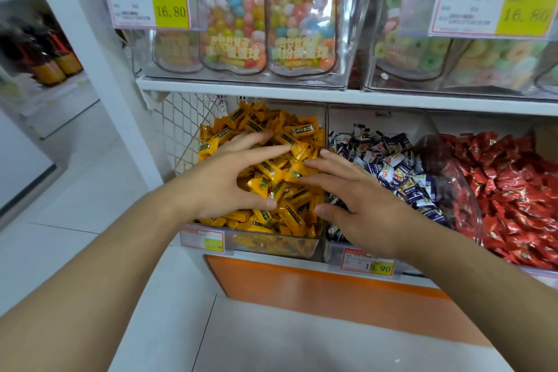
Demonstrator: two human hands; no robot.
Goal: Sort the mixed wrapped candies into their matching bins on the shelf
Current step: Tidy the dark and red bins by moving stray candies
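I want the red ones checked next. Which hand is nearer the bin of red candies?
Right. The right hand lies over the edge between the yellow and dark blue candies, beside the red candies. The left hand rests farther off on the yellow candies.

Yellow candies [287,190] heaped in clear bin [271,243]

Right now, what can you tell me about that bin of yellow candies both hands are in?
The yellow bin is a clear plastic tub on the lower shelf, leftmost of three, beside a bin of dark blue candies. It is heaped above its rim with small yellow-orange wrapped candies, each with a dark label. A price tag hangs on its front left. The left hand lies spread on the pile with its fingers out, and the right hand reaches across from the blue side, its fingertips on the yellow candies.
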